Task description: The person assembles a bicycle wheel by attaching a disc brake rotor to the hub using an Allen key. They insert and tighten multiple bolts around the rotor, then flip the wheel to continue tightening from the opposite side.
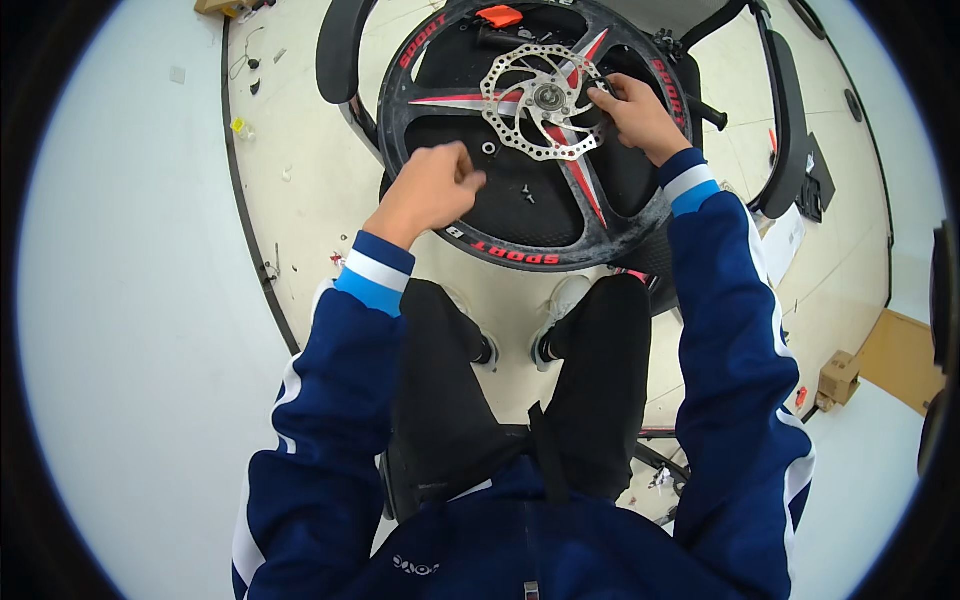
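A bicycle wheel (pixel 398 122) with a dark rim and red-and-white streaked spokes lies flat in front of me. A silver brake disc (pixel 512 137), perforated round its edge, rests over the hub. At the disc's right edge, my right hand (pixel 640 115) has thumb and finger pinched on the rim, with a small dark bit visible between them. My left hand (pixel 428 192) is over the wheel's near-left rim, fingers curled and slightly blurred. Whatever it may hold is hidden. Between the spokes are a small ring (pixel 489 148) and a few small screws (pixel 529 194).
The wheel rests on a black chair with armrests (pixel 343 50) (pixel 790 120) on both sides. An orange item (pixel 500 16) lies at the wheel's far side. A black handle (pixel 708 114) sticks out on the right. Cardboard boxes (pixel 838 377) stand at the lower right; small parts litter the floor.
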The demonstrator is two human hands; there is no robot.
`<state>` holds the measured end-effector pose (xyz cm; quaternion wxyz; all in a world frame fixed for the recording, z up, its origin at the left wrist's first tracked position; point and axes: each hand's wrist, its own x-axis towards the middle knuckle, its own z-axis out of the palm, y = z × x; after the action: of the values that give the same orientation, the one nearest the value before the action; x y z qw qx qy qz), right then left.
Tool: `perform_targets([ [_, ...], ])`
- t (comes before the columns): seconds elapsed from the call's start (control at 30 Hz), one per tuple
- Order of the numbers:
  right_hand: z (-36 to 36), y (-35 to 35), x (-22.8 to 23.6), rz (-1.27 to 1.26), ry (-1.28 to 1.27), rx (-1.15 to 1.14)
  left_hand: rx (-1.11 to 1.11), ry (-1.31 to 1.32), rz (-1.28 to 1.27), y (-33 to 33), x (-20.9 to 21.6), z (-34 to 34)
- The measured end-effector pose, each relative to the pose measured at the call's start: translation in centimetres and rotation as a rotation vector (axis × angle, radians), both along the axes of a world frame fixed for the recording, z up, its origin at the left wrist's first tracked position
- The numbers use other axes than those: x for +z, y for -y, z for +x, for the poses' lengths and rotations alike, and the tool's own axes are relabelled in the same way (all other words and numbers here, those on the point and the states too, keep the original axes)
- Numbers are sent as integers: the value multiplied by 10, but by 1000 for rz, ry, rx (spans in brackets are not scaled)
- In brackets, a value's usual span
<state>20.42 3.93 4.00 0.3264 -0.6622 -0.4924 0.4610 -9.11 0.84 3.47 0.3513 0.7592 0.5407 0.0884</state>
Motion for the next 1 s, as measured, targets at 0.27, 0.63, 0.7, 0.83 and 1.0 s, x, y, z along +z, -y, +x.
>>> perform_targets([
  [0.27,1,-2,-26,91,249,2,-205,-526,56,10,-1,19],
  [0.63,2,11,-36,213,147,-51,65,187,-139,9,-1,48],
  [0.7,-6,16,-23,172,146,-49,95,184,-5,14,-11,46],
  [0.83,-2,36,-13,221,191,-203,218,314,-133,30,-25,46],
  [1.0,-15,78,16,324,131,-356,440,419,-34,40,4,32],
])
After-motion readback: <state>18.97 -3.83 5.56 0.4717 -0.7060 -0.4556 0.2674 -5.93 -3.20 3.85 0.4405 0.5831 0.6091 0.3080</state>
